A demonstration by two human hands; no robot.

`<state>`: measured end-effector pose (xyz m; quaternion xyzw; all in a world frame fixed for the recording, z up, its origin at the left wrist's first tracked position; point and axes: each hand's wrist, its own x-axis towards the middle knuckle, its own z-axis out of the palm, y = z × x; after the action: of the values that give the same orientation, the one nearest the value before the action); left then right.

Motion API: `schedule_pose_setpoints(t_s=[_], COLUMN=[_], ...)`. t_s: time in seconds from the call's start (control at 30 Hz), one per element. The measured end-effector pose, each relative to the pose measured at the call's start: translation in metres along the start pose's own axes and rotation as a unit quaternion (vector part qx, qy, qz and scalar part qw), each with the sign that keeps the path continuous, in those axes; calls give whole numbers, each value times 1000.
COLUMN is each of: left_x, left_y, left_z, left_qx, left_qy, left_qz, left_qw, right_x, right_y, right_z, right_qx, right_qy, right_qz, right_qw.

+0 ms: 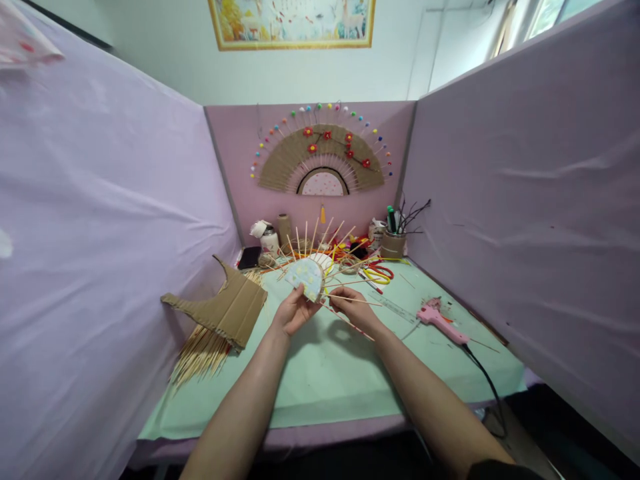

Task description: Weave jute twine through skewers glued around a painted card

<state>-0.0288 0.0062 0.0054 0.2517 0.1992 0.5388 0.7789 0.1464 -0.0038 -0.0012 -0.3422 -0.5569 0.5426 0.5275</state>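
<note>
Hands meet over the far half of the green mat [325,380]. The left hand [294,312] is closed on the lower left edge of a half-round card [306,277], pale blue with small dots. Thin wooden sticks [327,233] fan out from the card's curved edge, up and to the right. The right hand [351,305] is just beside the card on its right, fingertips pinched on one stick [373,303] that juts out nearly level from the card's lower corner. Left of the hands a cut piece of cardboard [227,308] lies across a bundle of skewers [200,350]. To the right a pink glue gun [441,322] rests on the mat, its black cord trailing off the near edge. Yellow-handled scissors [377,273] lie behind the hands, and a finished fan [323,163] hangs on the back panel.
</note>
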Motion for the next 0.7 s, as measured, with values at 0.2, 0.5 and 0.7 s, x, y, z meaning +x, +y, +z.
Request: schedule_pose_setpoints(t_s=[0.2,0.5,0.7], left_x=[1,3,-1], left_y=[2,4,0], left_z=[2,10,13], left_qx=[8,-3,-1], left_qy=[14,47,47], left_qz=[-1,72,95], left_qw=[1000,996,994], right_x=[4,10,2], right_y=[0,-2,-17], right_z=[-3,-18,-32], right_qx=[21,-72,-139], right_qy=[24,81,144], right_qz=[-6,-98,-108], right_qw=[999,989,974])
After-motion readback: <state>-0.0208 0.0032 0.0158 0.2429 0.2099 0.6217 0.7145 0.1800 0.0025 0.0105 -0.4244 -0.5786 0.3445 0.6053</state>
